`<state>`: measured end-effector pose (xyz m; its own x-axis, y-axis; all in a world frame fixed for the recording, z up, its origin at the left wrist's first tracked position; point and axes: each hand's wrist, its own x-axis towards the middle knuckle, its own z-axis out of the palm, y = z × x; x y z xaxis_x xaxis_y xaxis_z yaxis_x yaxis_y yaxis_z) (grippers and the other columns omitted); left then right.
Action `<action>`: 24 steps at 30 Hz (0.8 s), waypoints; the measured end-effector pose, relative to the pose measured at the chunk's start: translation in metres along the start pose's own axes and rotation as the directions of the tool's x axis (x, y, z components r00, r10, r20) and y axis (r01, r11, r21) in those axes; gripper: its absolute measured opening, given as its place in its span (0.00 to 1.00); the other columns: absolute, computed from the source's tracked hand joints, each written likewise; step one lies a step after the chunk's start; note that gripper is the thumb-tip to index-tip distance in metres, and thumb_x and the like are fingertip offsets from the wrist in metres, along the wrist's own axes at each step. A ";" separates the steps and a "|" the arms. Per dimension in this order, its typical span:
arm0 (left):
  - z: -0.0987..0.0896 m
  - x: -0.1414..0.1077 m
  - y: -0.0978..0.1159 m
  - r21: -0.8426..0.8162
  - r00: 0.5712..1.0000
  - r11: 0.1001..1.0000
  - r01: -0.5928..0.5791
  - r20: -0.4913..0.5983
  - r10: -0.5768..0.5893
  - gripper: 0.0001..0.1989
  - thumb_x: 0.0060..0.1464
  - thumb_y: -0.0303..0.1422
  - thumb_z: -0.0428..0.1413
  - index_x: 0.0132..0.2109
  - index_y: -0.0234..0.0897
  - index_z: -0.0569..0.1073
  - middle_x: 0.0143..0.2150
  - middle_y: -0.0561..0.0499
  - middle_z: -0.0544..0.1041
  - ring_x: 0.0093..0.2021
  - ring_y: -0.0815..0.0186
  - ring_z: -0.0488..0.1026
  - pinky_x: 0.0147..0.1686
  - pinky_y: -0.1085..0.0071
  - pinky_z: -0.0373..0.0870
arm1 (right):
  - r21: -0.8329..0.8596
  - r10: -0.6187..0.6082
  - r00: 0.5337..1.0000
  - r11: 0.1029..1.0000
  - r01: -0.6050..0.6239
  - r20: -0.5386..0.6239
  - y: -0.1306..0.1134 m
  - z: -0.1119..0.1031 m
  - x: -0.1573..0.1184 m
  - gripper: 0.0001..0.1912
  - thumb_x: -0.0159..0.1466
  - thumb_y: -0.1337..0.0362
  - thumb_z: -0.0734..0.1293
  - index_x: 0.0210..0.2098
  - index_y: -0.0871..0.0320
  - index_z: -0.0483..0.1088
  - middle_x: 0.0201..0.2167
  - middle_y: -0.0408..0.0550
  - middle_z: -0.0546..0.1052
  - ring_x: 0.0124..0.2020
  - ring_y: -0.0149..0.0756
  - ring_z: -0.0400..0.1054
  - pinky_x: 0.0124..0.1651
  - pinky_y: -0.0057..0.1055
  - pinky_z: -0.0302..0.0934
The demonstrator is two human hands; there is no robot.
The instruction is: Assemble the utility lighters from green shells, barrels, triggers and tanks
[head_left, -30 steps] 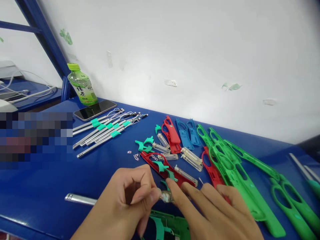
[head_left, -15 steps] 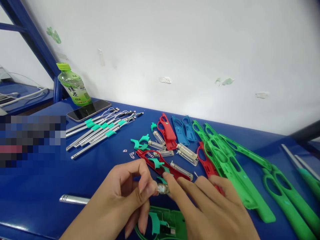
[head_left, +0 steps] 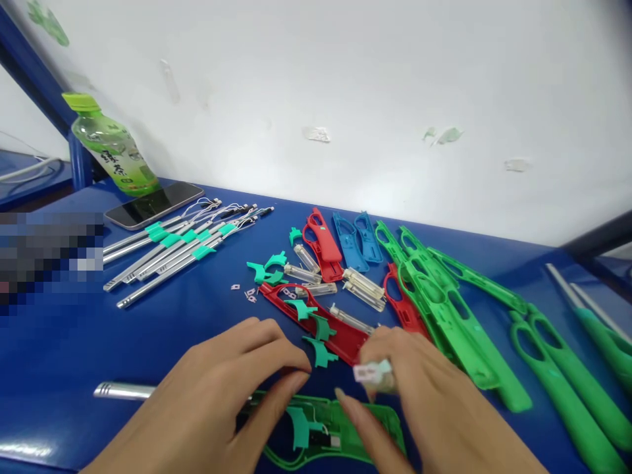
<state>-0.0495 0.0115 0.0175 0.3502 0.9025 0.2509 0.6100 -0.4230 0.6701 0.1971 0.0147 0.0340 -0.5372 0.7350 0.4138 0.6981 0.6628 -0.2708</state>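
Note:
A green lighter housing half (head_left: 355,428) lies open side up in front of me, holding a teal trigger (head_left: 299,426) and a small black-and-metal part (head_left: 326,440). A metal tube (head_left: 124,391) sticks out to its left. My left hand (head_left: 232,382) is over the housing's left end, thumb and forefinger closed together; anything between them is hidden. My right hand (head_left: 419,395) curls its fingers round a clear lighter fuel tank (head_left: 388,380), mostly hidden, with a small pale tag-like piece (head_left: 366,373) at its end. The right thumb is apart, over the housing.
Beyond the hands lie a red housing half (head_left: 340,339), several teal triggers (head_left: 320,326), clear fuel tanks (head_left: 363,286) and green housings (head_left: 469,349). Metal tubes with wires (head_left: 168,270), a phone (head_left: 155,204) and a bottle (head_left: 116,155) are at left. A white wall (head_left: 345,79) rises behind.
My hands have moved apart. The fuel tank went right with my right hand, and my left hand turned palm down over the housing. More of the green housing shows; the view shifted slightly.

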 end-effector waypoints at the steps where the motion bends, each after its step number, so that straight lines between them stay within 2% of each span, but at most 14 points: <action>1: 0.001 -0.001 -0.001 0.023 1.000 1.000 -0.009 0.007 0.009 0.11 0.71 0.29 0.57 0.44 0.51 0.82 0.42 0.59 0.85 0.41 0.67 0.82 0.45 0.75 0.75 | 0.039 -0.010 0.998 0.999 0.008 0.058 0.002 0.002 -0.001 0.11 0.69 0.72 0.68 0.45 0.50 0.66 0.37 0.41 0.82 0.36 0.38 0.81 0.40 0.33 0.74; 4: 0.001 -0.002 -0.002 0.044 0.999 0.999 -0.008 0.035 0.007 0.12 0.73 0.29 0.55 0.44 0.49 0.81 0.41 0.59 0.84 0.39 0.68 0.82 0.42 0.75 0.75 | 0.106 -0.067 0.978 0.993 0.046 0.198 0.006 0.009 -0.001 0.16 0.65 0.77 0.67 0.42 0.49 0.65 0.38 0.36 0.83 0.37 0.35 0.80 0.42 0.31 0.73; 6: 0.001 0.000 0.000 0.036 0.998 0.999 -0.007 0.063 0.005 0.14 0.74 0.28 0.53 0.43 0.48 0.81 0.40 0.58 0.84 0.37 0.69 0.82 0.39 0.75 0.75 | 0.109 -0.106 0.968 0.991 0.083 0.227 0.007 0.013 0.000 0.18 0.61 0.80 0.65 0.41 0.49 0.64 0.37 0.35 0.83 0.36 0.34 0.80 0.41 0.31 0.70; 12: 0.004 0.006 0.002 0.101 0.986 0.990 -0.102 0.139 0.087 0.15 0.75 0.28 0.51 0.41 0.43 0.80 0.38 0.53 0.83 0.36 0.63 0.80 0.36 0.72 0.76 | -0.011 -0.170 0.975 0.985 0.173 0.140 0.002 0.020 0.006 0.17 0.59 0.81 0.61 0.36 0.49 0.59 0.27 0.32 0.77 0.26 0.31 0.74 0.35 0.31 0.61; 19: 0.003 0.003 0.000 0.132 0.991 0.986 -0.102 0.101 0.089 0.14 0.74 0.27 0.52 0.42 0.44 0.81 0.41 0.52 0.84 0.39 0.60 0.80 0.41 0.68 0.77 | 0.005 -0.168 0.976 0.986 0.169 0.141 -0.002 0.016 0.006 0.17 0.62 0.81 0.62 0.36 0.50 0.61 0.26 0.32 0.76 0.25 0.30 0.74 0.35 0.30 0.61; 24: 0.002 0.004 0.002 0.141 0.987 0.983 -0.119 0.126 0.101 0.13 0.74 0.28 0.52 0.43 0.44 0.80 0.41 0.52 0.84 0.39 0.59 0.79 0.40 0.66 0.76 | 0.011 -0.178 0.972 0.984 0.178 0.153 -0.003 0.013 0.005 0.15 0.65 0.80 0.64 0.35 0.51 0.63 0.27 0.32 0.77 0.27 0.30 0.74 0.38 0.30 0.62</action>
<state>-0.0460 0.0143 0.0185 0.4973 0.8373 0.2273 0.6583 -0.5347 0.5298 0.1864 0.0188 0.0257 -0.7188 0.6185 0.3175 0.5858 0.7848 -0.2024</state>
